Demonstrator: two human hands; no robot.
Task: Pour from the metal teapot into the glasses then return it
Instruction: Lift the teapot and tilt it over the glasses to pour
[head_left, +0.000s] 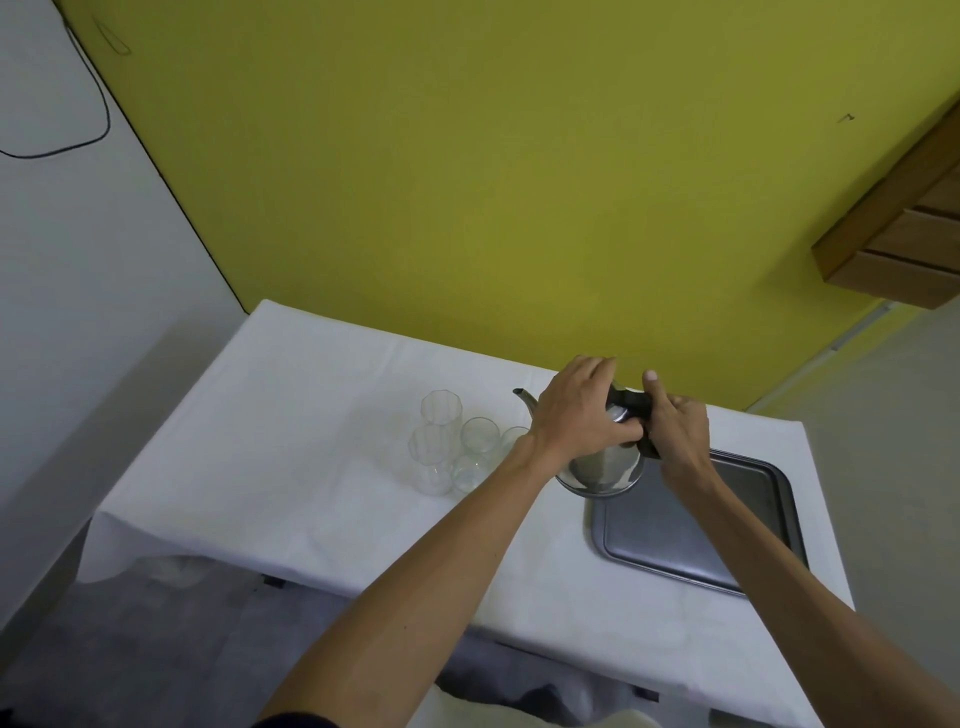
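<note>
Both hands' grip clamped on teapot (602, 462) | tray (748, 525) beside | white tablecloth (311, 441) | yellow wall (467, 182)

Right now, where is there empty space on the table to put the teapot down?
The gray tray is mostly bare, right of the metal teapot. The white tablecloth is also free left of the glasses and along the near edge. It is crowded in the middle, where the glasses cluster close beside the teapot and both hands, left and right, hold it.
</note>
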